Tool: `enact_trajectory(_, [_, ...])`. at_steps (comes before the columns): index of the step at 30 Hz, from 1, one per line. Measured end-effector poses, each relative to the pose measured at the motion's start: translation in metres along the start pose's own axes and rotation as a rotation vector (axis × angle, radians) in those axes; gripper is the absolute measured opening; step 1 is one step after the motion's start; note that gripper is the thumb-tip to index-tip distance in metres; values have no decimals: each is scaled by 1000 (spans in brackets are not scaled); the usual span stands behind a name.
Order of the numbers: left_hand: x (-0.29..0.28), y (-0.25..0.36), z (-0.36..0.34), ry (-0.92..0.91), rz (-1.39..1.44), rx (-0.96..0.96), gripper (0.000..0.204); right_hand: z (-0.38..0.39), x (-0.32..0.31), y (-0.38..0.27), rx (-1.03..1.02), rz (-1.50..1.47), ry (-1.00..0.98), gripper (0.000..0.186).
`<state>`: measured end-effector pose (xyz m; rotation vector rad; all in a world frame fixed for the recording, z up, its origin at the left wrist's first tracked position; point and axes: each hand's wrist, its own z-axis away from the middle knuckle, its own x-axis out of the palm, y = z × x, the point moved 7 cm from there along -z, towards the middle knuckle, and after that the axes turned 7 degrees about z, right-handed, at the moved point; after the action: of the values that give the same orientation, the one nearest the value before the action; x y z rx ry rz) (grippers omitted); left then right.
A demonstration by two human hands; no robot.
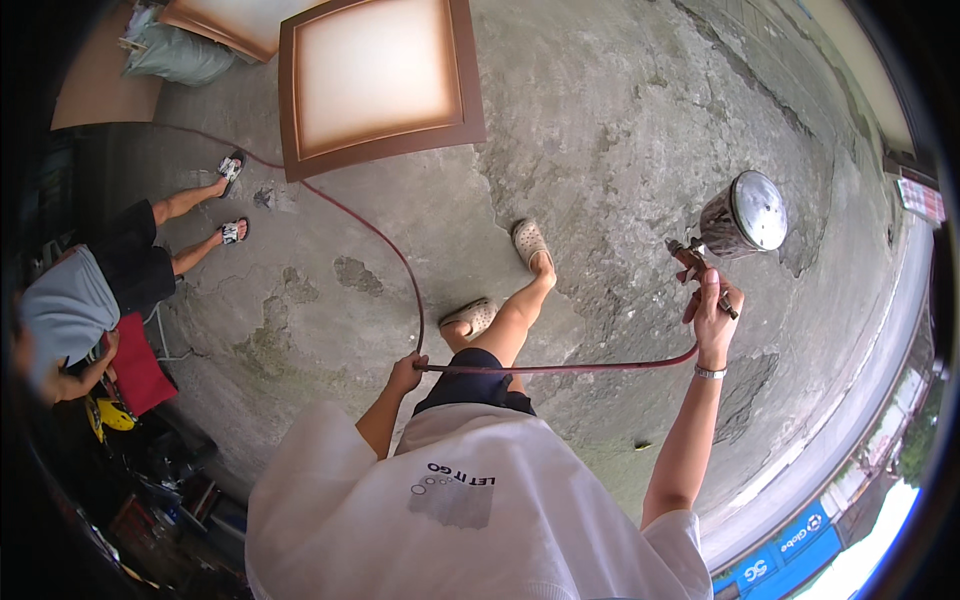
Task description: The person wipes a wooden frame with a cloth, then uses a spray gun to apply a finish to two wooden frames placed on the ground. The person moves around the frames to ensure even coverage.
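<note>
My right hand (715,308), raised at the right with a metal watch on its wrist, is closed round the handle of a spray gun (690,258). A shiny round metal paint cup (762,212) is attached to the gun. A dark red hose (560,369) runs from near my right wrist across my front to my left hand (406,373), whose fingers are wrapped round it at my waist. From there the hose passes away over the floor toward a panel (380,78) with a pale middle and brown edges. The gun is apart from this panel.
A person (75,300) in a grey shirt is at the left, near a red cloth-like sheet (143,365) and a yellow object (115,414). Another brown-edged panel (235,22) and a plastic bag (180,55) are at the far left. The concrete floor (620,150) is cracked and patched.
</note>
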<state>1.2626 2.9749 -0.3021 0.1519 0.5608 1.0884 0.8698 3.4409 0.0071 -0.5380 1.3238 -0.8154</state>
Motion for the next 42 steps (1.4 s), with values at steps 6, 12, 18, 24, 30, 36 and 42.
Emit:
enact_trajectory(6, [9,93,-45,249,13,125,37,-119,16,8,-121,-8,-264,46])
enact_trajectory(12, [22,129,-17,292,31,-39,33,-203,54,-20,-153,-31,-569,43])
enact_trajectory(18, [13,190,-25,527,162,-31,30,-333,124,-53,-260,39,-613,45])
enact_trajectory(24, [-6,282,-43,642,139,-141,33,-513,213,-92,-332,16,-486,51])
enact_trajectory(30, [-7,376,-52,650,176,-265,29,-643,290,-136,-583,-168,-256,56])
enact_trajectory(36, [-1,414,-68,631,250,-310,26,-682,299,-162,-472,-374,-258,53])
enact_trajectory(42, [18,386,-51,672,228,-263,9,-646,318,-99,-468,-210,-403,54])
